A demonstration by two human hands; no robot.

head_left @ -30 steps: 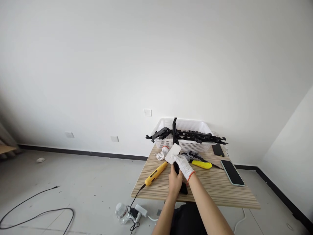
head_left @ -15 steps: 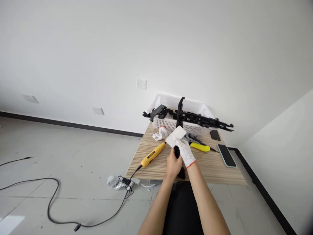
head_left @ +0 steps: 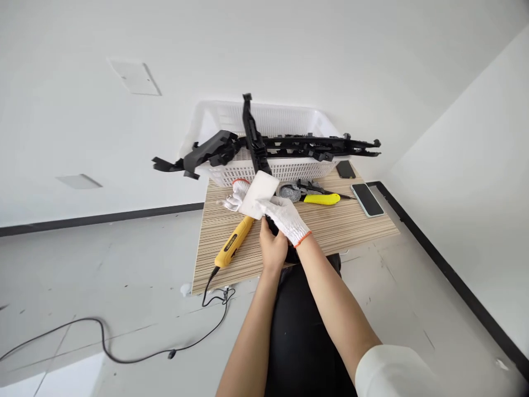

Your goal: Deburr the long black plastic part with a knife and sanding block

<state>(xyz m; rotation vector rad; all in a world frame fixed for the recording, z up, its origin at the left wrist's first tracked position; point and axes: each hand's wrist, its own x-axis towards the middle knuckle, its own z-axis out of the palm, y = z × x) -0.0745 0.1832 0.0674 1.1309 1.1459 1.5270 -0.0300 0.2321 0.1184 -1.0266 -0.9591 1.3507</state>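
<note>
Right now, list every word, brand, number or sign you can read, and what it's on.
Dark label on the yellow corded tool: lettering there, but too small and blurred to read.
White card: none seen on the visible side.
No other text is readable.

L hand, bare, has fingers curled in a grip; L forearm runs up from btm edge, slanting slightly R. R hand, gloved, sits just fwd of L w/ fingers pinched, pointing fwd & L. R forearm angles in from lower R, bare below the sleeve.
</note>
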